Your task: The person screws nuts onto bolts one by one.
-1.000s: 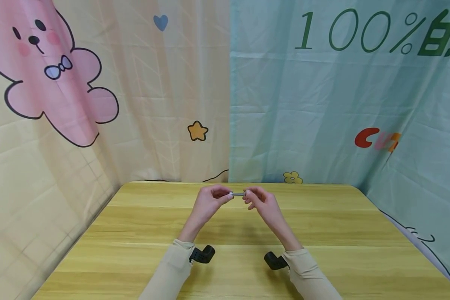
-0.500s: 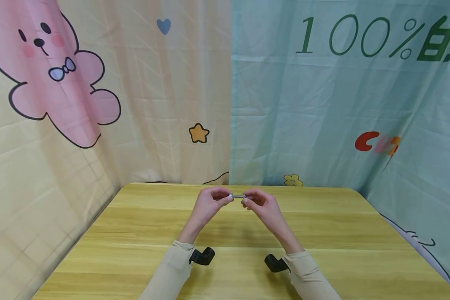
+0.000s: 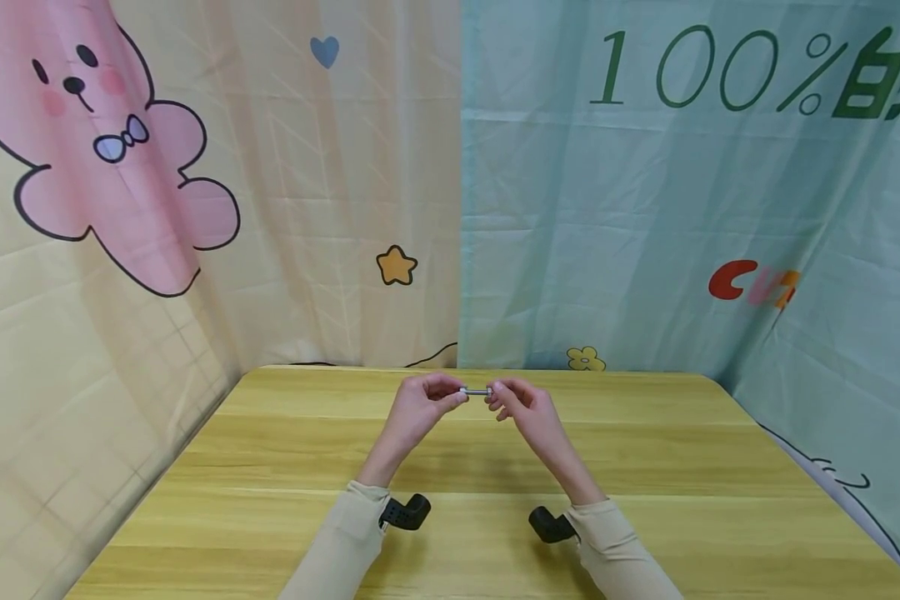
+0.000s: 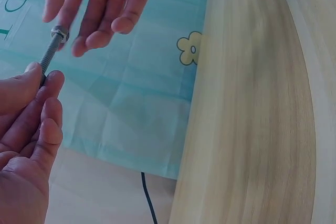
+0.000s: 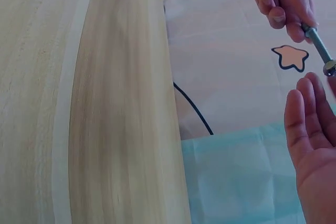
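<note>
Left hand (image 3: 418, 403), right hand (image 3: 527, 406); bolt (image 4: 51, 52) between

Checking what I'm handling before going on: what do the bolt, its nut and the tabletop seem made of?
Bolt: probably steel, dull grey, judging by its threaded shank.
Nut: metal, likely plated, from its bright glints.
Tabletop: wood or wood-look laminate, smooth-looking, with yellow-brown grain; I can't tell which.

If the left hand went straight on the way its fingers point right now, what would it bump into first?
Probably the right hand, right by the nut at the far end of the bolt the left hand pinches. Exact depth is hard to judge.
</note>
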`<state>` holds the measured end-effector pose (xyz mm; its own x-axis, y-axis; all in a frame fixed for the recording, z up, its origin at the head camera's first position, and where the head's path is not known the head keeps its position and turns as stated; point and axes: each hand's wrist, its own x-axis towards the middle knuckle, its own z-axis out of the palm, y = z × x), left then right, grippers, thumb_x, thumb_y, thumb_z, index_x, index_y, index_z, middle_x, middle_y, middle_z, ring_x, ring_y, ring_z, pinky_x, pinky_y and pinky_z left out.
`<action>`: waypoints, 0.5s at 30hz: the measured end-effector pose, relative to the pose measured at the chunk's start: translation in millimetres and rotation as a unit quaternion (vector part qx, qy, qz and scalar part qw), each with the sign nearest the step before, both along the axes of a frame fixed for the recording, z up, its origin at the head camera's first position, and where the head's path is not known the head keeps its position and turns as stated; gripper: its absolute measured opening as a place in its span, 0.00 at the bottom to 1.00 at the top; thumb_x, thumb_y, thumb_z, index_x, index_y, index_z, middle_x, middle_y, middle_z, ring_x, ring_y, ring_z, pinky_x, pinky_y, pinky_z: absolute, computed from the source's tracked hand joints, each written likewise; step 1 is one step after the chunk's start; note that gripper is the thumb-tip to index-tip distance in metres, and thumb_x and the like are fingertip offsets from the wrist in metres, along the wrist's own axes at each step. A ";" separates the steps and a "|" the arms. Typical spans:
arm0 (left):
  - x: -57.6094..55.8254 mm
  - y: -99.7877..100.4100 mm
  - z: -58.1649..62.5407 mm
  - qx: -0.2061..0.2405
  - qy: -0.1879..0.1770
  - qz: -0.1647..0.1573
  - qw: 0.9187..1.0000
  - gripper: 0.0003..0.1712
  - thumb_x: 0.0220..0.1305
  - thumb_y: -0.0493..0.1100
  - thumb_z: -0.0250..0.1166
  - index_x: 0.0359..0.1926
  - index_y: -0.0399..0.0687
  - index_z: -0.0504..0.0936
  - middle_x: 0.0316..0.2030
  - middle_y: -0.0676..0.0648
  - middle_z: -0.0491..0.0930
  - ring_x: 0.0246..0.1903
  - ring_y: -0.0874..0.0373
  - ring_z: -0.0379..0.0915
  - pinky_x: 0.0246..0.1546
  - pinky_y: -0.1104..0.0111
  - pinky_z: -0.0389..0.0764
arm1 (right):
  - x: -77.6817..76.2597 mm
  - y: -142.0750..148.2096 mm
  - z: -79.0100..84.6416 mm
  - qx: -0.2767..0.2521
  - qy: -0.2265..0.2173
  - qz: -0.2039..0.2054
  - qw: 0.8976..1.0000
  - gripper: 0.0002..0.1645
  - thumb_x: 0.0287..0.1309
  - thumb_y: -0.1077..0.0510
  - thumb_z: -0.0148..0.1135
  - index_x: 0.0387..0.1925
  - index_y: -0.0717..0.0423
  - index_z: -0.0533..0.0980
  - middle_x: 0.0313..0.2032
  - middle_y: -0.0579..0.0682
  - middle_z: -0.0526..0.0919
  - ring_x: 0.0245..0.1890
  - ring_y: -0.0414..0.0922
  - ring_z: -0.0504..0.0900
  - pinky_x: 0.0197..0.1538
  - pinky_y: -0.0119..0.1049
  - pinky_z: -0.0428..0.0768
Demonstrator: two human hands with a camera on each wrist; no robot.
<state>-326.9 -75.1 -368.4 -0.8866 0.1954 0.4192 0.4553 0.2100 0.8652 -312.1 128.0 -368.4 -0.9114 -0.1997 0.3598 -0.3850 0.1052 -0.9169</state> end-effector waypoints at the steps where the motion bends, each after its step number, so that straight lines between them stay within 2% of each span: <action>1: 0.2 -0.2 0.3 0.002 0.001 0.000 1.000 0.04 0.61 0.36 0.70 0.37 0.43 0.87 0.32 0.49 0.86 0.35 0.50 0.82 0.37 0.65 0.81 | 3.0 -0.2 3.4 0.005 0.009 0.004 1.000 0.13 0.71 0.61 0.56 0.49 0.68 0.77 0.42 0.62 0.82 0.43 0.57 0.80 0.45 0.46 0.81; 5: 0.3 -1.0 1.1 0.007 -0.002 -0.004 1.000 0.04 0.61 0.36 0.70 0.38 0.43 0.87 0.32 0.48 0.86 0.37 0.45 0.82 0.37 0.64 0.80 | 14.5 -2.2 15.5 0.031 0.047 0.011 0.998 0.14 0.64 0.68 0.61 0.51 0.67 0.75 0.47 0.63 0.80 0.48 0.55 0.79 0.48 0.40 0.80; 9: 0.4 -1.5 1.6 0.006 -0.001 -0.005 1.000 0.04 0.61 0.36 0.70 0.38 0.42 0.87 0.33 0.48 0.86 0.37 0.43 0.82 0.37 0.64 0.80 | 18.6 -3.8 19.7 0.038 0.058 0.008 0.998 0.11 0.63 0.69 0.62 0.47 0.66 0.77 0.44 0.62 0.81 0.44 0.52 0.80 0.46 0.35 0.80; 11: 0.5 -1.5 1.6 0.004 -0.001 -0.004 1.000 0.04 0.61 0.36 0.70 0.38 0.43 0.87 0.33 0.48 0.86 0.37 0.45 0.82 0.37 0.64 0.80 | 18.9 -3.9 19.6 0.035 0.049 0.009 0.998 0.10 0.64 0.68 0.62 0.47 0.67 0.77 0.41 0.62 0.82 0.42 0.52 0.81 0.46 0.37 0.81; 15: 0.4 -1.2 0.6 0.008 -0.002 -0.003 1.000 0.04 0.61 0.36 0.70 0.38 0.42 0.87 0.33 0.48 0.86 0.35 0.49 0.82 0.37 0.64 0.81 | 16.4 -4.1 17.4 0.031 0.027 0.006 0.999 0.10 0.66 0.65 0.60 0.45 0.69 0.78 0.37 0.62 0.84 0.38 0.55 0.83 0.45 0.49 0.81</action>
